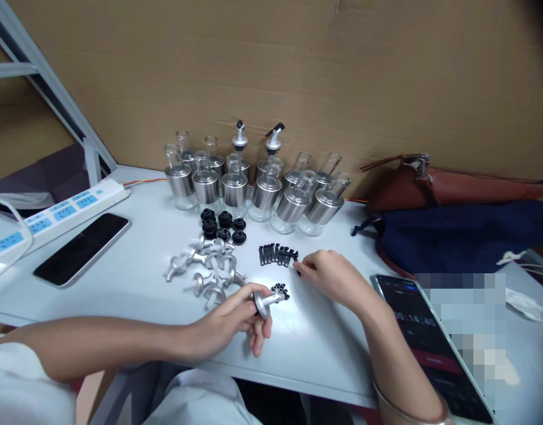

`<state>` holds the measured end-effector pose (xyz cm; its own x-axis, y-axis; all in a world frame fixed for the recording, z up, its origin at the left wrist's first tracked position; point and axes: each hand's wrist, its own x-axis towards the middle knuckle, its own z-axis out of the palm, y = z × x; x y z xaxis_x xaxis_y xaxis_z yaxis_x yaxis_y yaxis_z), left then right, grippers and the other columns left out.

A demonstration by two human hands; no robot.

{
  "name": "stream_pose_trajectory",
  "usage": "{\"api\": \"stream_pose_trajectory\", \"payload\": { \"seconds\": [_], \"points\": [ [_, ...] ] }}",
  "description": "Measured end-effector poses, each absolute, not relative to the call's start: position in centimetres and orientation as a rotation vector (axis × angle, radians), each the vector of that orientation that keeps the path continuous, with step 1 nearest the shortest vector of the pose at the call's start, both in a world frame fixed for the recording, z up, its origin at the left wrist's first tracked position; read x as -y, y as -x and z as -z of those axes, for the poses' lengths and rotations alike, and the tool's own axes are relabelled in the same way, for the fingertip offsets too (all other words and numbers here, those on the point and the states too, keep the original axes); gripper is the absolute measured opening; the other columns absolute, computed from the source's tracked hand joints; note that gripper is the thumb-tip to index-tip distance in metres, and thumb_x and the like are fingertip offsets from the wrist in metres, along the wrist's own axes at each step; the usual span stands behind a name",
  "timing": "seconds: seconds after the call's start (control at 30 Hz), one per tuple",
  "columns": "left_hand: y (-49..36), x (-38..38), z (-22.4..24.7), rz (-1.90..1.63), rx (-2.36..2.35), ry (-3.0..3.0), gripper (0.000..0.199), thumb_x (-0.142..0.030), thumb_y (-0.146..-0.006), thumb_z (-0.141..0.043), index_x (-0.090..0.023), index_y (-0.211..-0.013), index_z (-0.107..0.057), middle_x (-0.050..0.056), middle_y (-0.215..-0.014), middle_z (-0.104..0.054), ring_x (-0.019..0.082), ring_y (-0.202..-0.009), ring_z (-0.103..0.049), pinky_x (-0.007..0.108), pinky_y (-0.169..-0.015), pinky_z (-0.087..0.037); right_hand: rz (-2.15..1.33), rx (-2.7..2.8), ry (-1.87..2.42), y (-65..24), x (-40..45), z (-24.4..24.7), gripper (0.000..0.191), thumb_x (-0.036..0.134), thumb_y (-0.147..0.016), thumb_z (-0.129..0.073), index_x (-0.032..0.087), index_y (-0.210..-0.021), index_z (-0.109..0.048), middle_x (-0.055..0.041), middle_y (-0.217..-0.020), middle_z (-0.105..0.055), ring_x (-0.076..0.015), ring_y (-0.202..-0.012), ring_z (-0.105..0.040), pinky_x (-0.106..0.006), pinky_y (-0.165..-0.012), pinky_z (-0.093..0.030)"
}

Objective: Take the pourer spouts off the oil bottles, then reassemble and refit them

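Observation:
My left hand (242,319) is closed on a silver bottle pourer (263,304), its narrow spout pointing right. Just behind it lies a small pile of tiny black ring-like parts (281,289). My right hand (327,274) pinches a small black flip cap (297,267) at the right end of a row of similar black flip caps (271,254). To the left is a heap of loose silver pourer heads (213,263). Behind that heap sit several black rubber stoppers (225,220).
Glass bottles with steel sleeves (266,192) stand along the cardboard backing; two pourers (274,140) rise among them. A phone (83,248) and power strip (63,213) lie left. On the right are a timer phone (424,336), a navy cloth (448,233) and a brown bag (475,186).

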<state>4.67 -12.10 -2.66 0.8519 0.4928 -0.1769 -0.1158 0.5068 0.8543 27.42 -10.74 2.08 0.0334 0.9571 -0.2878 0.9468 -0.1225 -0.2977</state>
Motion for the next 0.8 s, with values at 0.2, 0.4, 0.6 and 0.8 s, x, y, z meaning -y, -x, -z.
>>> {"api": "stream_pose_trajectory", "payload": {
  "seconds": [0.2,0.4,0.6,0.8],
  "points": [
    [-4.6,12.0,3.1,-0.374,-0.420,-0.969,0.037,-0.052,-0.096,-0.037,-0.018,-0.110,-0.039,-0.001,-0.073,-0.055,0.010,-0.054,-0.054,0.027,-0.058,-0.041,-1.419,2.044,1.360,-26.6,11.4,-3.2,0.035,0.043,-0.094,-0.042,0.017,-0.071,-0.051,0.0018,-0.063,-0.049,-0.0127,-0.060,-0.045,-0.024,-0.058,-0.035],
    [-4.6,12.2,3.0,-0.410,-0.343,-0.996,0.035,-0.052,-0.098,-0.034,-0.020,-0.114,-0.036,0.000,-0.084,-0.055,0.010,-0.058,-0.060,0.027,-0.061,-0.042,-1.595,2.016,1.133,-26.2,11.4,-3.2,0.044,0.055,-0.094,-0.043,0.016,-0.077,-0.053,0.0019,-0.067,-0.049,-0.0115,-0.062,-0.043,-0.023,-0.060,-0.035],
    [-4.7,12.4,2.5,-0.428,-0.378,-1.082,0.033,-0.048,-0.095,-0.047,-0.023,-0.112,-0.033,0.000,-0.094,-0.054,0.006,-0.057,-0.060,0.023,-0.056,-0.041,-1.429,2.027,1.140,-25.9,11.3,-2.7,0.050,0.058,-0.095,-0.036,0.019,-0.064,-0.040,0.0053,-0.059,-0.035,-0.0101,-0.055,-0.031,-0.024,-0.054,-0.028],
    [-4.7,12.9,2.5,-0.466,-0.373,-1.067,0.034,-0.033,-0.088,-0.063,-0.024,-0.097,-0.031,-0.003,-0.094,-0.052,0.007,-0.065,-0.063,0.023,-0.062,-0.043,-1.234,1.876,1.348,-26.9,11.1,-2.5,0.037,0.043,-0.091,-0.049,0.018,-0.064,-0.051,0.0024,-0.063,-0.047,-0.0117,-0.058,-0.041,-0.025,-0.057,-0.033]
  ]
}}
